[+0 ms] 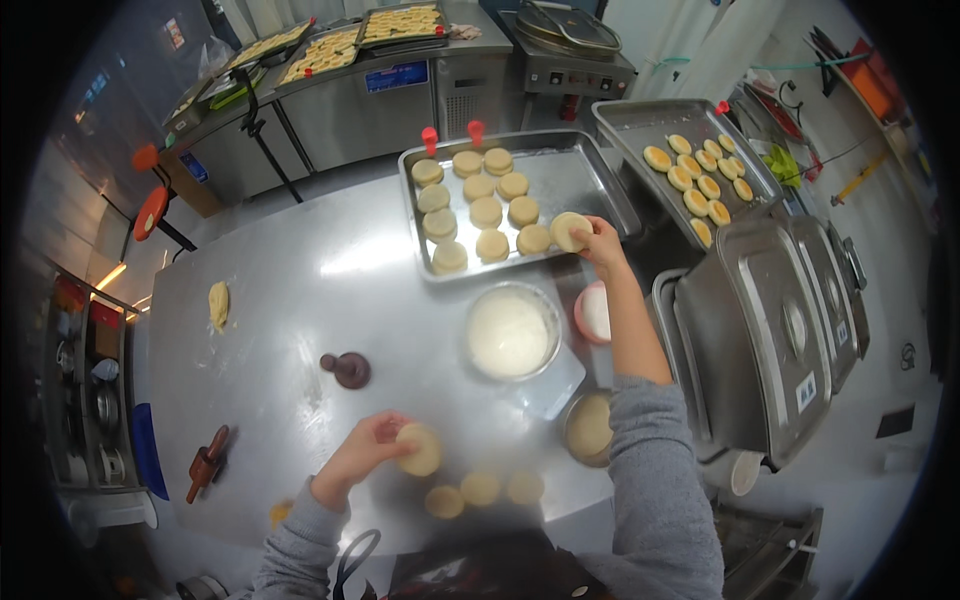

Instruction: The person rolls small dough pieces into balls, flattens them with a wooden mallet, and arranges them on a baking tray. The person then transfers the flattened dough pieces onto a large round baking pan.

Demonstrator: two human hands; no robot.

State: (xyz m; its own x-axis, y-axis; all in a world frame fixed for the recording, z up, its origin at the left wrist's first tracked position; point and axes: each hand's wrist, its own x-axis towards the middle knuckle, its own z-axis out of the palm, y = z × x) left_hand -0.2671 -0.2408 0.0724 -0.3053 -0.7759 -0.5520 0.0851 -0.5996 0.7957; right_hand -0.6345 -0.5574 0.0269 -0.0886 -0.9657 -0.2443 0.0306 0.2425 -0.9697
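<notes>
My left hand point(367, 448) grips a pale dough disc point(421, 450) by its edge, low over the near part of the steel table. My right hand point(602, 244) pinches another dough disc point(571, 232) at the near right rim of a metal baking tray point(574, 169). Rows of pale round dough pieces point(486, 212) fill the tray's left and middle. Close to my body, several flat dough discs point(480, 489) lie on the table, below my left hand. A bowl of white powder or cream point(510, 334) stands between my hands.
Lidded steel containers point(772, 337) stand close by my right forearm. Beyond them is a tray of browned round cakes point(697, 180). A bowl point(590, 427) sits by my right sleeve. Leftward lie a dark wooden stamp or press point(348, 370), a rolling pin point(206, 465) and a dough lump point(218, 305).
</notes>
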